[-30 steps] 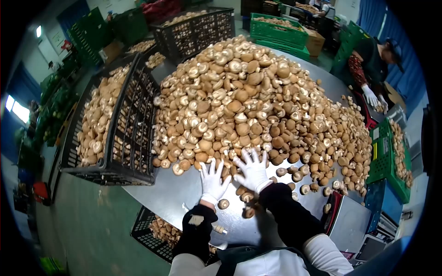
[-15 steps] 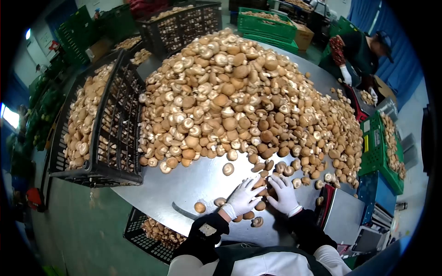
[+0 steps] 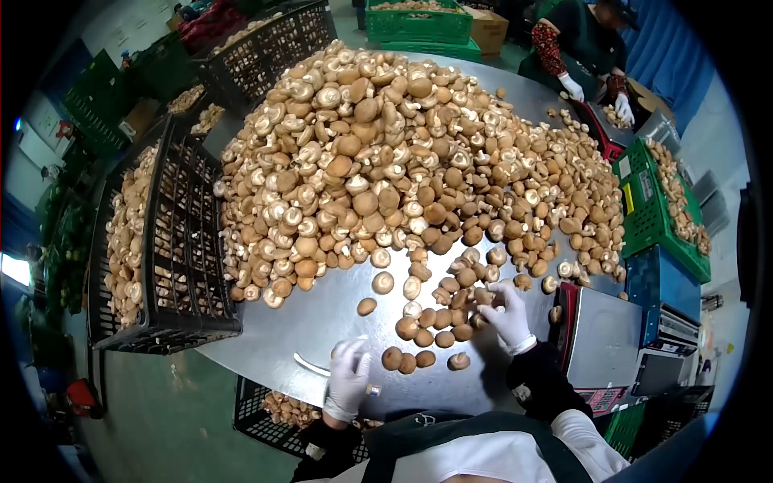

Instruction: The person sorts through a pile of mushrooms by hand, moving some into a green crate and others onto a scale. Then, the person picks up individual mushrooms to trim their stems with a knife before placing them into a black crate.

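Observation:
A big heap of brown-capped shiitake mushrooms [image 3: 366, 173] covers the metal table [image 3: 278, 330]. Near the front, a loose cluster of mushrooms [image 3: 443, 318] lies apart from it. My right hand [image 3: 509, 318], in a white glove, pinches a mushroom [image 3: 483, 296] at the cluster's right side. My gloved left hand [image 3: 349, 378] is by the table's front edge, its fingers curled; what they hold, if anything, is hidden. Below that edge stands a black crate [image 3: 250, 414] with mushrooms in it, partly covered by my left arm.
A black crate [image 3: 189, 241] full of mushrooms stands at the left. To the right are a scale [image 3: 604, 338] and a green crate [image 3: 640, 193] of mushrooms. Across the table a co-worker [image 3: 580, 48] in white gloves handles mushrooms. More green crates [image 3: 419, 28] stand behind.
My hands have parted: the left moved back and left to the table edge, the right moved slightly up and now pinches a mushroom. The front mushrooms are spread differently, and the view has shifted.

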Demonstrator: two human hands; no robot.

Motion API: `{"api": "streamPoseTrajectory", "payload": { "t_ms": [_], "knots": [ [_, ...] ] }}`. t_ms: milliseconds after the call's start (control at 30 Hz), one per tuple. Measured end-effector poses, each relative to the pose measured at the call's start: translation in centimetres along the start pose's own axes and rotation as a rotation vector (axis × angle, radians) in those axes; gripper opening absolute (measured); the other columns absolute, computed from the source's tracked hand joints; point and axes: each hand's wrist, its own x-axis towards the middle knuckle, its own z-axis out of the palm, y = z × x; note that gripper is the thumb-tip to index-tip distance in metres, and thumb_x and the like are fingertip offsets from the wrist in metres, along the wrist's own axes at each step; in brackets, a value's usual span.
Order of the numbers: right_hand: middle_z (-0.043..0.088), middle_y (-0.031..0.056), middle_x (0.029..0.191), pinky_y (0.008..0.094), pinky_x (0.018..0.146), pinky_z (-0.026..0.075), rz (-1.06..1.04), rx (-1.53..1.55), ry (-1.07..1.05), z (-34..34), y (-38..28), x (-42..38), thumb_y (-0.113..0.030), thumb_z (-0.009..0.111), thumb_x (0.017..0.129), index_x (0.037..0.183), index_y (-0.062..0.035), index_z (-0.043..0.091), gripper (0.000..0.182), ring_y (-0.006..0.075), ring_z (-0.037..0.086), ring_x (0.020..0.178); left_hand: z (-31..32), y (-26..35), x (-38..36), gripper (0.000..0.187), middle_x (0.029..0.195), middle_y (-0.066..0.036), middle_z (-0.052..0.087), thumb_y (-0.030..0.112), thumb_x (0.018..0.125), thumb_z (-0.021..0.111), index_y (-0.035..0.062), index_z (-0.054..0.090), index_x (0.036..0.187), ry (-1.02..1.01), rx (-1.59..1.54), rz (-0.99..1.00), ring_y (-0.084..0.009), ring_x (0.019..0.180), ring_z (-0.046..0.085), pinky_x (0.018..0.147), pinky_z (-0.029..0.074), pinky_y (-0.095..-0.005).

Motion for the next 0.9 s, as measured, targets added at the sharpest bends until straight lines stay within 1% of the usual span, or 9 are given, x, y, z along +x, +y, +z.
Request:
{"api": "streamPoseTrajectory", "payload": {
  "t_ms": [67, 100, 233, 367, 400, 500, 600, 733, 900],
  "knots": [
    [0.058, -0.0003, 0.079, 0.0191, 0.062, 0.044, 0.156, 0.283, -0.105, 1.2, -0.4, -1.6, -0.011, 0.077, 0.074, 0.099, -0.0038, 0.060, 0.031, 0.0050, 0.052, 0.069, 1.1, 2.7, -1.6, 0.026, 0.116, -0.013, 0.060, 0.002, 0.088, 0.057, -0.0031, 0.058, 0.114, -0.138, -0.288, -0.290, -0.0156, 0.098, 0.062, 0.082, 0.051, -0.0257],
    [0.057, 0.0000, 0.079, 0.0215, 0.062, 0.044, 0.188, 0.280, -0.212, 1.4, -2.8, -2.5, -0.013, 0.078, 0.074, 0.096, -0.0050, 0.060, 0.030, 0.0071, 0.053, 0.070, 2.2, 2.1, -2.2, 0.033, 0.124, -0.014, 0.056, 0.000, 0.091, 0.054, -0.0036, 0.052, 0.123, -0.187, -0.337, -0.020, -0.0158, 0.103, 0.061, 0.086, 0.050, -0.0262],
    [0.055, 0.0009, 0.077, 0.0233, 0.061, 0.042, -0.119, 0.223, -0.580, 4.4, -6.3, -6.2, -0.013, 0.083, 0.067, 0.089, -0.0067, 0.060, 0.032, 0.0085, 0.051, 0.069, 5.4, 1.9, -5.1, 0.049, 0.132, -0.014, 0.048, 0.002, 0.094, 0.052, -0.0040, 0.033, 0.139, -0.323, -0.855, -0.291, -0.0173, 0.112, 0.055, 0.095, 0.045, -0.0273],
    [0.058, 0.0040, 0.087, 0.0267, 0.066, 0.045, -0.129, 0.302, -0.759, 7.1, -6.0, -8.7, -0.011, 0.078, 0.075, 0.104, -0.0046, 0.061, 0.034, 0.0138, 0.054, 0.074, 1.5, 0.8, -7.0, 0.039, 0.121, -0.012, 0.053, -0.001, 0.093, 0.050, -0.0045, 0.041, 0.131, -0.353, -0.718, -0.411, -0.0179, 0.110, 0.054, 0.093, 0.047, -0.0285],
    [0.058, 0.0040, 0.087, 0.0267, 0.066, 0.045, -0.131, 0.308, -0.772, 7.8, -6.6, -8.9, -0.011, 0.078, 0.075, 0.104, -0.0046, 0.061, 0.034, 0.0138, 0.054, 0.074, -0.7, 1.6, -7.1, 0.037, 0.118, -0.013, 0.054, -0.003, 0.091, 0.049, -0.0025, 0.044, 0.128, -0.384, -0.122, -0.154, -0.0179, 0.108, 0.055, 0.088, 0.049, -0.0280],
    [0.059, 0.0107, 0.090, 0.0348, 0.067, 0.048, -0.365, 0.265, -0.735, 10.9, -7.8, -9.1, -0.013, 0.066, 0.083, 0.108, -0.0041, 0.058, 0.027, 0.0269, 0.060, 0.078, -3.5, 2.1, -8.7, 0.038, 0.125, -0.018, 0.051, 0.002, 0.093, 0.052, 0.0007, 0.042, 0.130, 0.046, -1.219, -0.553, -0.0263, 0.110, 0.058, 0.093, 0.053, -0.0348],
    [0.059, 0.0162, 0.091, 0.0402, 0.066, 0.048, -0.721, 0.034, -0.746, 15.3, -8.3, -8.8, -0.014, 0.057, 0.083, 0.100, -0.0023, 0.057, 0.021, 0.0337, 0.058, 0.082, -5.4, 0.3, -10.5, 0.043, 0.132, -0.024, 0.045, 0.004, 0.093, 0.051, 0.0052, 0.039, 0.134, 0.143, -1.398, -0.446, -0.0343, 0.112, 0.057, 0.093, 0.054, -0.0379],
    [0.056, 0.0150, 0.096, 0.0348, 0.065, 0.050, -0.958, -0.527, -0.685, 19.9, -7.5, -10.3, -0.014, 0.055, 0.078, 0.101, -0.0006, 0.056, 0.027, 0.0278, 0.059, 0.081, -5.6, 0.1, -12.0, 0.039, 0.131, -0.021, 0.046, 0.005, 0.093, 0.053, 0.0072, 0.043, 0.131, 0.196, -1.529, -0.362, -0.0326, 0.115, 0.054, 0.100, 0.047, -0.0403],
    [0.058, 0.0168, 0.088, 0.0405, 0.070, 0.051, -0.561, -0.659, -0.784, 19.1, -6.8, -10.0, -0.007, 0.057, 0.076, 0.106, 0.0006, 0.051, 0.031, 0.0332, 0.061, 0.078, -5.7, 0.7, -13.0, 0.039, 0.128, -0.018, 0.049, -0.002, 0.091, 0.052, 0.0073, 0.045, 0.128, 0.162, -1.478, -0.314, -0.0307, 0.118, 0.052, 0.105, 0.042, -0.0450]
  ]
}}
